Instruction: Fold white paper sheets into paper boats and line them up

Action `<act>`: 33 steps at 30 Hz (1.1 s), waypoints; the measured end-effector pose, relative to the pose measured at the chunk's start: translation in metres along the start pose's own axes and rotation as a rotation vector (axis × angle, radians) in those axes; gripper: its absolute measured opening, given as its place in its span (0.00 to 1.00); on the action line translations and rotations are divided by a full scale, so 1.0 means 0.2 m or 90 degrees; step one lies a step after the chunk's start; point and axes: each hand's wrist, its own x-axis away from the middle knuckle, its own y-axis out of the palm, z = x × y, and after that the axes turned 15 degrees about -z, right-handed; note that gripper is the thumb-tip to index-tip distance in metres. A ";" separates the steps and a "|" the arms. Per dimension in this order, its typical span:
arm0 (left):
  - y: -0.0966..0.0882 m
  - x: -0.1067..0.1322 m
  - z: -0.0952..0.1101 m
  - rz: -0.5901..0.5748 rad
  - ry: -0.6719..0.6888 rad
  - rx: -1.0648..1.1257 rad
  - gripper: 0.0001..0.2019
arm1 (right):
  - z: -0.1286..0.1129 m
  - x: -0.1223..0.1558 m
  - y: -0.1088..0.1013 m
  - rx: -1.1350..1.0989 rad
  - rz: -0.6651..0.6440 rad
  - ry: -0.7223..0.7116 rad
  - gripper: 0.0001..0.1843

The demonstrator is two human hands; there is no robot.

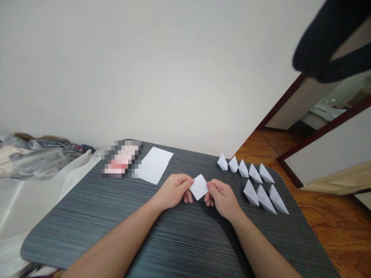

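Note:
Both of my hands pinch a small folded white paper diamond (199, 187) just above the dark striped table (121, 227). My left hand (174, 190) grips its left corner with thumb and fingers closed. My right hand (222, 197) grips its right corner the same way. To the right, several finished folded paper boats (255, 181) stand in two rows on the table. A flat white sheet of paper (154, 165) lies behind my left hand.
A blurred-out object (121, 159) lies left of the flat sheet. Bags and plastic-wrapped items (37, 158) are piled off the table's left side. A wooden floor (333, 216) and an open doorway (321, 112) lie to the right.

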 end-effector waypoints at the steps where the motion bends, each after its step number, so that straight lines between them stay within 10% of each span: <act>1: 0.00 0.00 0.00 0.006 -0.001 -0.008 0.17 | 0.00 0.00 0.00 -0.004 -0.002 0.000 0.21; 17: 0.01 0.00 -0.03 -0.010 -0.002 -0.081 0.17 | 0.03 -0.01 0.01 -0.044 -0.095 -0.016 0.15; 33: 0.00 0.00 -0.02 -0.034 0.002 -0.142 0.17 | -0.01 -0.01 -0.01 0.038 -0.004 -0.241 0.05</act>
